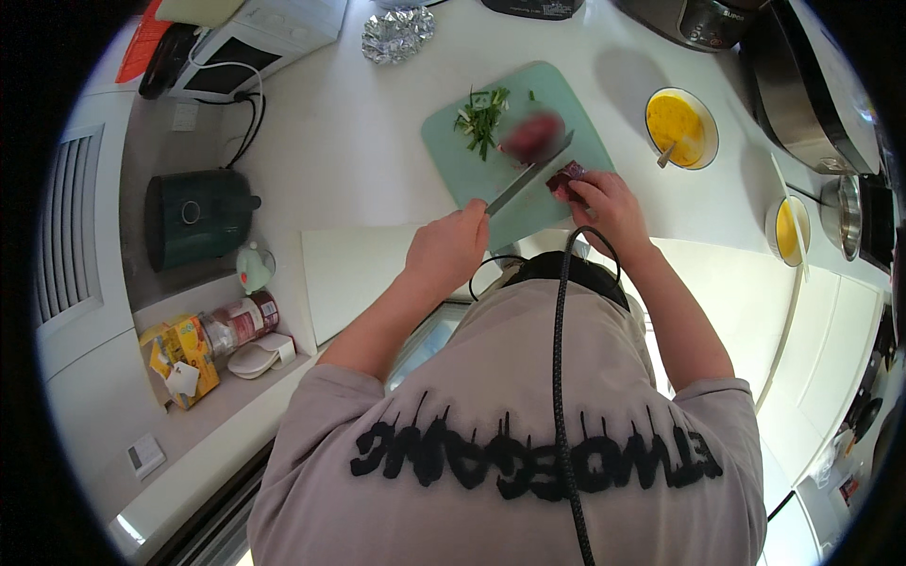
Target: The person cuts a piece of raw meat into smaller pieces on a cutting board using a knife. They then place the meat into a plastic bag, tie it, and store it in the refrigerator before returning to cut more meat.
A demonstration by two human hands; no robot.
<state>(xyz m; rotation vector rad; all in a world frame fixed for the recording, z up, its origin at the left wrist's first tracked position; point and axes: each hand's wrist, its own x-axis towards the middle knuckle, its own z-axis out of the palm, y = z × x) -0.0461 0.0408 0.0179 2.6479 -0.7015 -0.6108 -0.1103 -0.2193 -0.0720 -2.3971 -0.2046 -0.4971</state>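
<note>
My left hand (449, 244) grips the handle of a kitchen knife (520, 182), its blade slanting up and right across a pale green cutting board (453, 173). My right hand (609, 209) holds a small dark red piece, apparently meat (564, 180), in its fingertips on the board, below and right of the blade. Beyond the blade lies a larger red lump (534, 136), blurred in the picture. Cut green stalks, probably scallion (483, 122), are piled at the board's upper left. The knife handle is hidden in my left fist.
A glass bowl of yellow liquid (676, 127) with a spoon stands right of the board; another yellow-filled bowl (787, 230) is farther right. Crumpled foil (398, 35) lies at the back. A black braided cable (559, 339) hangs before my body. Appliances stand along the counter's (340, 156) back.
</note>
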